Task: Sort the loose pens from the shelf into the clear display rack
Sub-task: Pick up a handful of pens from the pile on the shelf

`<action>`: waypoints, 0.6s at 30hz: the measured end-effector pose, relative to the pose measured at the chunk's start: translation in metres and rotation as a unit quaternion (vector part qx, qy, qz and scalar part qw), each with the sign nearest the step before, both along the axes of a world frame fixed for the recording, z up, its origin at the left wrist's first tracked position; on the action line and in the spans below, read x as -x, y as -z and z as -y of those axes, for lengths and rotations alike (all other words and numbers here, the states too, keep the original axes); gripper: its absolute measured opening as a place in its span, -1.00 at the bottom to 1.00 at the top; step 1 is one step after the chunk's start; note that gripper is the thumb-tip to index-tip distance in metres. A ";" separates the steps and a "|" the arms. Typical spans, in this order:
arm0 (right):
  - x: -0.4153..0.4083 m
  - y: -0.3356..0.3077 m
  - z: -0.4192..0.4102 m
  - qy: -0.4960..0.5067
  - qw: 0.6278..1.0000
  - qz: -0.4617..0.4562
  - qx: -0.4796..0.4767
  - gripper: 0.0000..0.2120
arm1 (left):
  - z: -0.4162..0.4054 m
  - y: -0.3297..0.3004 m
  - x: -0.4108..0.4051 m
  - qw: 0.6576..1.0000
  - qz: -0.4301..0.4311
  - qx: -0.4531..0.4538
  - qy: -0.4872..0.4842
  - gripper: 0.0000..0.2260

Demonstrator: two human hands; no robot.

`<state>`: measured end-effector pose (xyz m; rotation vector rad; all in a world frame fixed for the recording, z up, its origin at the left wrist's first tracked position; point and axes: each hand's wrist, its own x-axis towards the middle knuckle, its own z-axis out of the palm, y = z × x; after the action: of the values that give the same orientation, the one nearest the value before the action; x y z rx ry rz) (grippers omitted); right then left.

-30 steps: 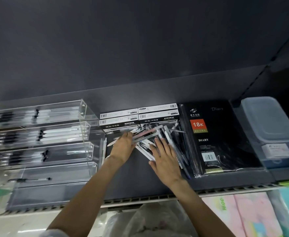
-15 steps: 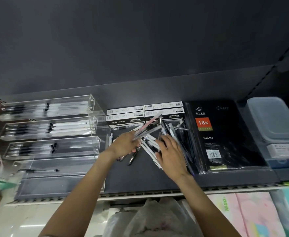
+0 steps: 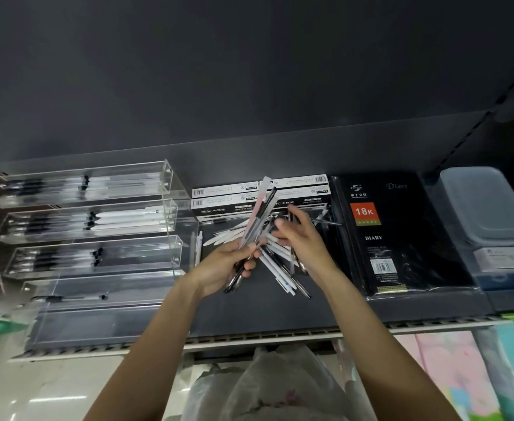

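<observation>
Pens (image 3: 257, 221) in your left hand (image 3: 223, 265) run on a slant, their long axis rising from lower left to upper right, tips up toward the boxes (image 3: 223, 196) at the back of the shelf (image 3: 258, 311). You grip this bundle with fingers curled round its lower part; it shows clear barrels, black grips and one pinkish barrel. Your right hand (image 3: 305, 246) sits just beside it, fingers bent over the pile (image 3: 283, 268), which fans out on the shelf between your hands; whether those fingers pinch a pen you cannot tell. Pile pens are white or dark, lying at mixed angles, several pointing down toward you. Left of you stands the rack (image 3: 94, 238), its upper tiers holding pens laid level, side to side; a lower tier has one dark pen. A diary (image 3: 395, 232) lies right of the pile.
</observation>
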<state>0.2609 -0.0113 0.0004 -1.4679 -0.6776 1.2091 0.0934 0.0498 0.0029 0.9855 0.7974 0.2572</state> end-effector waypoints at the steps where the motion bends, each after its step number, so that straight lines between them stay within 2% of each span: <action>1: -0.001 -0.005 -0.004 -0.008 0.999 -0.047 -0.019 -0.45 | 0.003 -0.002 -0.001 1.000 0.018 0.020 0.009 -0.77; 4: -0.007 -0.018 -0.018 -0.009 0.989 -0.127 -0.077 -0.42 | 0.010 -0.006 -0.004 0.997 0.041 0.049 0.043 -0.78; 6: -0.009 -0.024 -0.026 0.001 0.985 -0.137 -0.101 -0.51 | 0.014 -0.008 -0.006 0.996 0.042 0.058 0.060 -0.77; 9: -0.011 -0.030 -0.033 -0.020 0.992 -0.078 -0.094 -0.74 | 0.015 -0.010 -0.010 0.994 0.048 0.064 0.075 -0.71; 12: -0.014 -0.029 -0.037 -0.086 0.994 -0.034 -0.061 -0.87 | 0.012 -0.011 -0.013 0.994 0.035 0.056 0.084 -0.69; 16: -0.017 -0.028 -0.042 -0.153 0.987 -0.009 -0.051 -0.90 | 0.009 -0.012 -0.017 0.996 0.012 0.050 0.078 -0.74; 18: -0.020 -0.030 -0.043 -0.173 0.983 0.049 -0.038 -0.86 | 0.010 -0.013 -0.017 0.996 0.012 0.051 0.074 -0.75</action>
<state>0.2814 0.0321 0.0306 -1.3886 -1.0692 1.3607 0.1109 0.0401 0.0160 0.9379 0.7046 0.0990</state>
